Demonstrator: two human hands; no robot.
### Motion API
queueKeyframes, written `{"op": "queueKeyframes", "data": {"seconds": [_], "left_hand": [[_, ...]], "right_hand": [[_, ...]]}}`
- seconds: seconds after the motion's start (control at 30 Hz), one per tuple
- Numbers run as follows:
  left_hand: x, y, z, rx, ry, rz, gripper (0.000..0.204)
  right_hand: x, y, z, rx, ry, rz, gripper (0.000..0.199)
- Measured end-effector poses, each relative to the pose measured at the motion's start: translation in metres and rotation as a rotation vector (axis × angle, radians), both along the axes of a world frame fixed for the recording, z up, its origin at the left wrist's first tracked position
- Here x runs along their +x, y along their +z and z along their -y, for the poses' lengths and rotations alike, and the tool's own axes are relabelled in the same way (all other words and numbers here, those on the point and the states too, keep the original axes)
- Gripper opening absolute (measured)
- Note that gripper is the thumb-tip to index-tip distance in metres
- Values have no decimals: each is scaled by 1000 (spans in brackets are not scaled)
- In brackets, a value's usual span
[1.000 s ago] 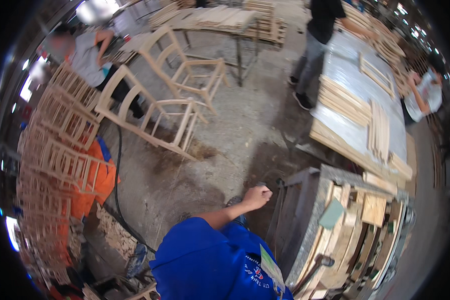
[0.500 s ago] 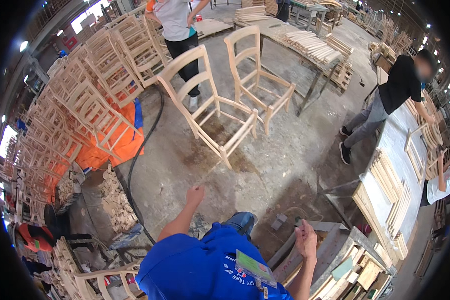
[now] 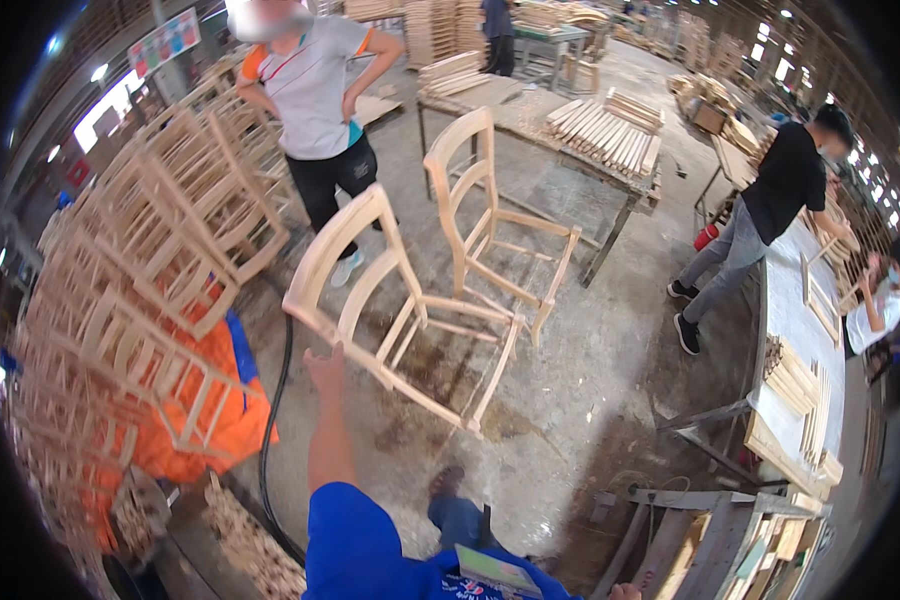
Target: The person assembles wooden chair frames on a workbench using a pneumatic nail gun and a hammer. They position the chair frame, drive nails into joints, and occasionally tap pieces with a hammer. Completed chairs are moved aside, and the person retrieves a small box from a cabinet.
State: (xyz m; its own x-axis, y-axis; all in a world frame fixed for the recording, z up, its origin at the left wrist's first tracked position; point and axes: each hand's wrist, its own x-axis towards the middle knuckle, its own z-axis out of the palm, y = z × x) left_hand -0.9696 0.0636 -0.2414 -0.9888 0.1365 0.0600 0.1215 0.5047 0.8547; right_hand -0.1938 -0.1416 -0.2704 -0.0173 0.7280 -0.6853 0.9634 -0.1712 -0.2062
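A bare, light-wood chair frame (image 3: 320, 250) with no seat panel stands in front of me. My left hand (image 3: 325, 368) reaches out to the lower left part of its back, fingers apart and fingertips at the post; whether they touch the wood I cannot tell. A second chair frame (image 3: 460, 132) of the same kind stands just behind and to the right. Only a bit of my right hand (image 3: 625, 592) shows at the lower edge, its fingers mostly cut off.
Many stacked chair frames (image 3: 160, 190) fill the left, above an orange sheet (image 3: 190, 390). A black hose (image 3: 273, 415) crosses the floor. One person (image 3: 320, 90) stands behind the chairs; another (image 3: 770, 190) works at a right-hand table (image 3: 785, 280). A table behind holds wooden sticks (image 3: 595, 130).
I have come closer to the chairs. My left hand has stretched forward to the nearer chair's back, and my right hand has dropped to the lower edge of the view.
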Motion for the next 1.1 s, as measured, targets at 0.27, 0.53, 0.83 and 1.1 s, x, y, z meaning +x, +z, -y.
{"op": "queueKeyframes", "data": {"seconds": [0.27, 0.53, 0.83, 1.1], "left_hand": [[-92, -15, -56, 522, -113, 367, 51], [-40, 6, -119, 499, -479, 8, 38], [102, 221, -123, 378, -675, -393, 44], [281, 506, 53, 614, -1051, -816, 36]], "right_hand": [[-77, 15, 4, 52, 141, -148, 39], [-138, 13, -19, -186, -875, -491, 41], [-89, -3, -13, 334, -589, -537, 33], [-162, 98, -105, 782, -167, -701, 74]]}}
